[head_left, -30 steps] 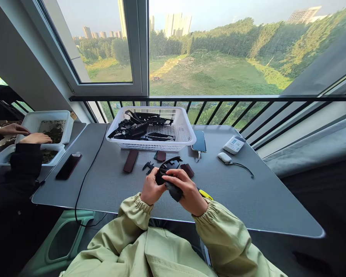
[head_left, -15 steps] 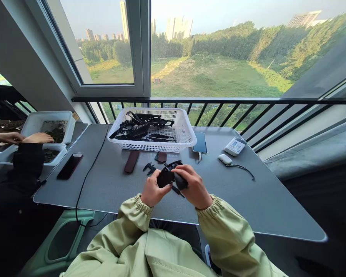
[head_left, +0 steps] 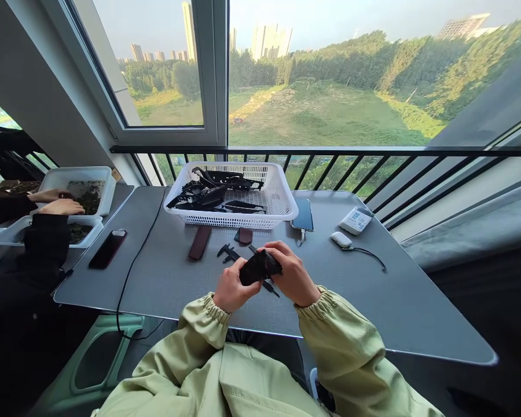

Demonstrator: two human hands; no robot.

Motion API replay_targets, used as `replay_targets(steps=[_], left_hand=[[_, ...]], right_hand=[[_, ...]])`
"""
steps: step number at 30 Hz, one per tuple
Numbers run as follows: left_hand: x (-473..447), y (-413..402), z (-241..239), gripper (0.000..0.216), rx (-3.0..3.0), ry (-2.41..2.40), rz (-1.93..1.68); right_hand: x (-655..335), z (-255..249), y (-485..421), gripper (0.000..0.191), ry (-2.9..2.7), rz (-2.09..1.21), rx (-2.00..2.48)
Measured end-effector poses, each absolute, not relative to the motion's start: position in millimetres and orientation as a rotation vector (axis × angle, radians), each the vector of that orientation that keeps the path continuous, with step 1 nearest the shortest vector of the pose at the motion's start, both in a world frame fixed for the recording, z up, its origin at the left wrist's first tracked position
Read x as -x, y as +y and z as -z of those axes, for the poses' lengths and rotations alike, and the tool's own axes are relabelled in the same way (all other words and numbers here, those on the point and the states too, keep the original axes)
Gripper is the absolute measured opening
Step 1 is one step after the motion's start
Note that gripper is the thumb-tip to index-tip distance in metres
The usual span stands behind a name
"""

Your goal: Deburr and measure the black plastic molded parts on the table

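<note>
Both my hands hold one black plastic part point(head_left: 257, 267) just above the grey table point(head_left: 399, 307). My left hand point(head_left: 230, 288) grips its near left end with curled fingers. My right hand point(head_left: 290, 273) wraps over its right end. Small black pieces point(head_left: 226, 252) lie on the table just beyond my hands, beside two dark brown flat pieces point(head_left: 199, 242). Behind them a white mesh basket point(head_left: 278, 200) holds several more black plastic parts point(head_left: 208, 194).
A phone point(head_left: 303, 214), a white box point(head_left: 355, 220) and a white cabled device point(head_left: 341, 239) lie right of the basket. Another phone point(head_left: 107, 249) and a black cable point(head_left: 132, 263) lie at left. A second person's hands point(head_left: 56, 202) work over white trays point(head_left: 80, 182) at far left.
My hands have turned the black part and drawn it together, lower and flatter than before. The yellow object seen by my right wrist is hidden now. The view has shifted slightly.
</note>
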State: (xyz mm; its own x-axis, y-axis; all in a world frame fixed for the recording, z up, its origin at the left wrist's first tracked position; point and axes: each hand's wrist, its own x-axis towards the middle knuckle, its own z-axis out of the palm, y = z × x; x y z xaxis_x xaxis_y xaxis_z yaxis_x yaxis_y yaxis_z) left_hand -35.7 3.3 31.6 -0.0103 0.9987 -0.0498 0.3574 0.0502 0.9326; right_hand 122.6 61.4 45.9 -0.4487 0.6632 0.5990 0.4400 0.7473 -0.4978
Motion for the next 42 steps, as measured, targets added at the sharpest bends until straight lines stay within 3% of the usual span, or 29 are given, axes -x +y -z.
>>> replay_targets(steps=[7,15,27,36,42], left_hand=[[39.1,4.8,-28.9,0.026,-1.364,1.386,-1.035],[37.0,7.5,-30.7,0.026,-1.363,1.437,-1.061],[40.3,8.6,-30.9,0.025,-1.308,1.423,-1.109],[34.6,7.7,-28.8,0.024,-1.289,1.424,-1.14],[41.6,14.1,-37.2,0.028,-1.164,1.342,-1.276]], right_hand=[[-144.3,-44.5,79.3,0.019,-1.953,-0.21,1.062],[-124.9,-45.1,53.7,0.03,-2.136,-0.338,0.767],[-144.8,-45.8,74.5,0.009,-1.835,-0.258,1.09],[-140.0,-48.2,64.1,0.03,-2.107,-0.259,1.034],[-141.9,-61.5,57.7,0.014,-2.064,-0.42,0.945]])
